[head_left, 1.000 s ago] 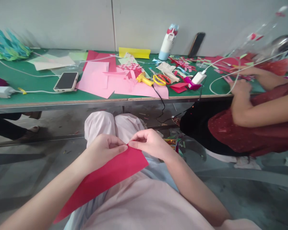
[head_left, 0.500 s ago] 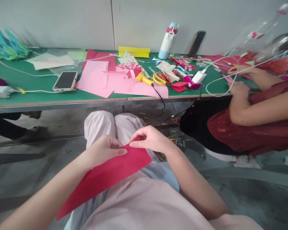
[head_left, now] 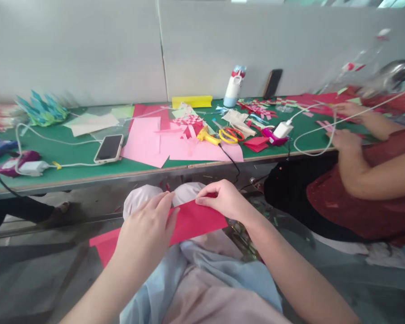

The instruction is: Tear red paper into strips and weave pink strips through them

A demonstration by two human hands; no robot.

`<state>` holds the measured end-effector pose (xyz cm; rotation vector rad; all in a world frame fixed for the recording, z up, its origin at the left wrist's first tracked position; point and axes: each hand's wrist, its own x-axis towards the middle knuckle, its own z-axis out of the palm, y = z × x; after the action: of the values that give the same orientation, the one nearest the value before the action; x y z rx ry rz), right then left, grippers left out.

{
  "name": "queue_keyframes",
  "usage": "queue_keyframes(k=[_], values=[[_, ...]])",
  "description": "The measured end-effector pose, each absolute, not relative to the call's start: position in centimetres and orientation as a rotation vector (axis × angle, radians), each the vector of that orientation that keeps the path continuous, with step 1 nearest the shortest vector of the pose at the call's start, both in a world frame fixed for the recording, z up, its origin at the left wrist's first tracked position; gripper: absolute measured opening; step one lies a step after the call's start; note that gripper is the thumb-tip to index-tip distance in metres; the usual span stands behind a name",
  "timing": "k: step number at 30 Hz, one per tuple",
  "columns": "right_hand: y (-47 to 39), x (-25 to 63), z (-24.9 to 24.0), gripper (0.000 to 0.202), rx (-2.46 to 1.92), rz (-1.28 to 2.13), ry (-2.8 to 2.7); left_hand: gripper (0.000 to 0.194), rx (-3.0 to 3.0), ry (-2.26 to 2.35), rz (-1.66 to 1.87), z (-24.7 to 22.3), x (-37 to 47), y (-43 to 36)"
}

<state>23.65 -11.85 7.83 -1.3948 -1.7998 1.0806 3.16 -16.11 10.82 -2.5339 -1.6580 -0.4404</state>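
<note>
A sheet of red paper (head_left: 200, 220) lies slantwise above my lap, with a narrow folded strip along its upper edge that shows at the left end. My left hand (head_left: 148, 222) is over the middle of the sheet, fingers at the folded edge and thumb on the paper's face, covering part of it. Farther right, my right hand (head_left: 224, 200) pinches the same upper edge between thumb and curled fingers. The right fingertips are partly hidden behind the paper.
The green table (head_left: 77, 164) beyond my knees bears pink paper (head_left: 141, 146), a yellow glue gun (head_left: 207, 136), scissors (head_left: 229, 136), a phone (head_left: 110, 148) and a white bottle (head_left: 234, 87). Cables cross it. At right, a co-worker's hands (head_left: 347, 135) handle paper strips.
My left hand has shifted along the sheet and turned back-up, its fingers straighter. The red paper lies flatter, and a folded strip shows at its left end. The view has tilted up.
</note>
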Motion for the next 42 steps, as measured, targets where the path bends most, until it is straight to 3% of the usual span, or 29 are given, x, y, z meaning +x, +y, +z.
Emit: queue_keyframes(k=[6,20,31,33,37,42], values=[[-6.2,23.9,9.9,0.018,-1.357,1.005,-1.662,0.033,-2.333,-1.455,-0.777,10.8,2.3,-13.7],[9.5,22.0,5.7,0.011,-1.553,0.847,-1.822,0.039,-2.352,-1.546,-0.494,3.4,1.1,-1.1],[9.4,22.9,5.5,0.012,-1.696,0.744,-1.994,0.053,-2.453,-1.618,-0.389,1.0,2.3,1.9],[8.4,23.7,5.5,0.014,-1.743,0.620,-1.977,0.053,-2.463,-1.622,-0.370,0.6,2.3,1.9],[5.7,23.7,5.2,0.019,-1.734,0.024,-1.991,0.054,-2.463,-1.622,-0.380,0.2,2.3,1.9],[2.6,19.6,3.8,0.036,-1.637,-0.006,-2.245,0.055,-2.474,-1.653,-0.436,0.1,2.6,1.9]])
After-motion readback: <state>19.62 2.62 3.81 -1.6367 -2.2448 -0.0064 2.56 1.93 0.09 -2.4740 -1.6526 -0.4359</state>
